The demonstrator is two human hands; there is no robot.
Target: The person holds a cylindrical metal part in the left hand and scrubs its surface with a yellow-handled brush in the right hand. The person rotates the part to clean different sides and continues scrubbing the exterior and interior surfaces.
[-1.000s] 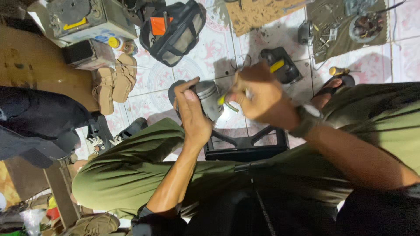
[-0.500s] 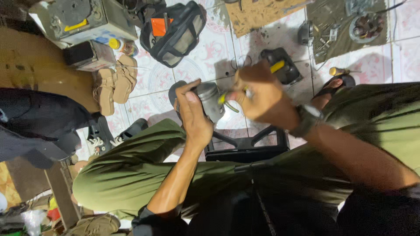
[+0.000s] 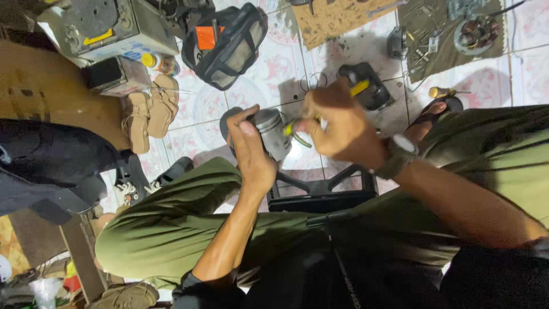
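Tiled workshop floor point(image 3: 366, 51), parts scattered; seated person working on a small motor over their knees.

Left hand point(image 3: 251, 154) wraps a grey cylindrical motor body point(image 3: 271, 131), fingers curled tight round it. Right hand point(image 3: 337, 123) just right of it, fingers pinched narrow on a yellow-green tool point(image 3: 297, 130) whose tip meets the motor's end. Black mesh bag point(image 3: 229, 43) far left, loose stator point(image 3: 477, 31) on the cloth far right. Judging by this, work is mid-way: motor in hand, end not finished.
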